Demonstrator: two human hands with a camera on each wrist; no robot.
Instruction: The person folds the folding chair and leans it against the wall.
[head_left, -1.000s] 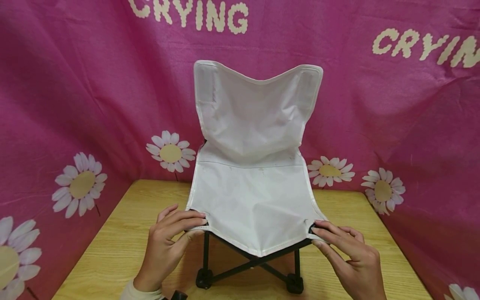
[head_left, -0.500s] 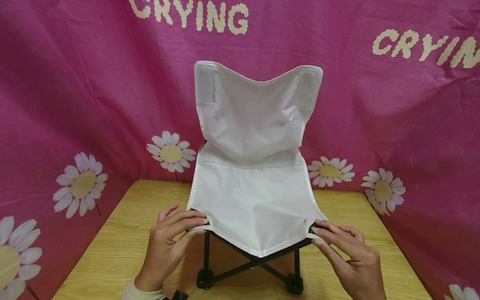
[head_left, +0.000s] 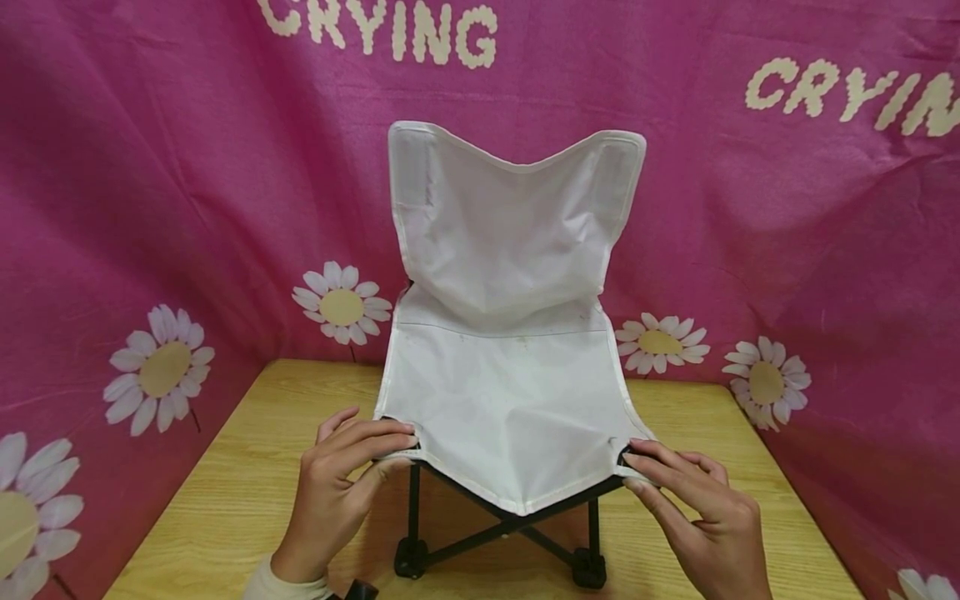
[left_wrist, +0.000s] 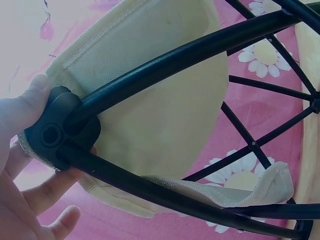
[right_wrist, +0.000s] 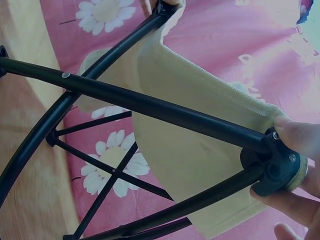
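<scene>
Here, at the lower left of the head view, the left hand [head_left: 333, 492] pinches the front left corner of the white seat cloth [head_left: 506, 417], fingers on top of the hem and thumb beneath. The small folding chair [head_left: 510, 333] stands in the middle of the frame on the wooden table [head_left: 210, 508], its backrest rising against the pink curtain [head_left: 150, 167] printed with daisies. At the lower right, the right hand [head_left: 701, 517] pinches the front right corner of the cloth in the same manner.

From above, the chair's black frame [head_left: 502, 529] shows only as crossed legs and two feet under the seat edge. The left wrist view looks up from below instead: at the left edge of that frame the left hand [left_wrist: 25, 170] has its thumb and fingers closed round a black plastic joint [left_wrist: 57, 132] where two tubes meet, with the cloth [left_wrist: 165, 100] corner wrapped over it. The right wrist view shows the matching joint [right_wrist: 272, 167] at the right edge, the right hand [right_wrist: 300, 175] clamped on it through the cloth [right_wrist: 200, 130], and the frame's crossing tubes [right_wrist: 115, 172] running off to the lower left.
</scene>
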